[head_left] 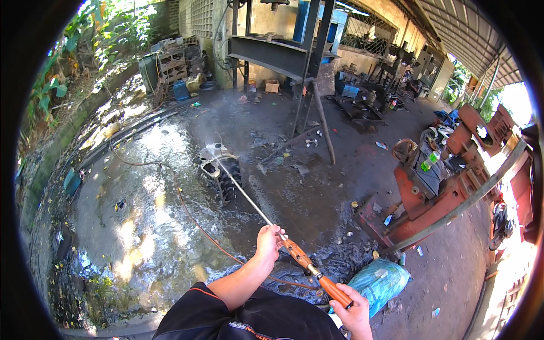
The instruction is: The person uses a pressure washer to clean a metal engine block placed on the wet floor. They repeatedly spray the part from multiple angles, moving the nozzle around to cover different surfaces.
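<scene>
Both my hands are closed around a long spray lance (300,256) with a thin metal tube and an orange-brown body. My left hand (268,242) grips it where the tube meets the body. At the rear end, my right hand (352,311) is wrapped round the handle. The tube points away and to the left, its tip close to a grey metal casting (214,153) with large openings and a dark ribbed side. Mist hangs in the air around the casting, which stands on the wet floor. From here I cannot tell whether the tip touches it.
A thin brown hose (180,192) snakes over the wet concrete on the left. Close to my right lies a blue-green plastic sack (381,282). Red metal machinery (422,195) with a long pole stands at right. A dark steel press frame (271,55) rises ahead.
</scene>
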Tool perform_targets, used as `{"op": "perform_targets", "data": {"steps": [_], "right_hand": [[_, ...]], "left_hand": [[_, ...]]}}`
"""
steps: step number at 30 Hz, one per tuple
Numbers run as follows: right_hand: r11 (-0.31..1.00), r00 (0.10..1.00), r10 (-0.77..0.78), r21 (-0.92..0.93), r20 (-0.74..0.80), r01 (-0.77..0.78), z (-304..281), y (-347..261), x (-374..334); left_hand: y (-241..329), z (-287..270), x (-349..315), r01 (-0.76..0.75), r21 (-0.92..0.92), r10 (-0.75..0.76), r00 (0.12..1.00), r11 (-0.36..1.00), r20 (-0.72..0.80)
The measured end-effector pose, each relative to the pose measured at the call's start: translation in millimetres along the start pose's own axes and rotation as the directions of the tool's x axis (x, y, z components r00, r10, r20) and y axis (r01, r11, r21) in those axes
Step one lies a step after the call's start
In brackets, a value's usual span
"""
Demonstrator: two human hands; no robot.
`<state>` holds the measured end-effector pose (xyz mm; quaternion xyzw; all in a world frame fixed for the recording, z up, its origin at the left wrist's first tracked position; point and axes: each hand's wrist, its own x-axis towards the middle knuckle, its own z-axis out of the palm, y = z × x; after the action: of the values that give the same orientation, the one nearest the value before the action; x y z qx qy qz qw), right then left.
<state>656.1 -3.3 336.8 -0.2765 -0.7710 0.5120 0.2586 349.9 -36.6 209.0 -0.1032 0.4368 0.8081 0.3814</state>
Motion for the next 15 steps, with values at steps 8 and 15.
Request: {"op": "perform_targets", "data": {"steps": [8, 15], "right_hand": [[0.999, 0.999, -0.031, -0.01, 0.006, 0.031, -2.1, -0.6, 0.8], [0.999, 1.0, -0.026, 0.03, 0.017, 0.025, -2.0, 3.4, -0.9]], "left_hand": [[0.7, -4.4, -3.9, -0.009, -0.004, 0.009, 1.0, 1.0, -0.013], [2.2, -3.7, -5.1, -0.016, 0.0, 0.016, 1.0, 1.0, -0.005]]}}
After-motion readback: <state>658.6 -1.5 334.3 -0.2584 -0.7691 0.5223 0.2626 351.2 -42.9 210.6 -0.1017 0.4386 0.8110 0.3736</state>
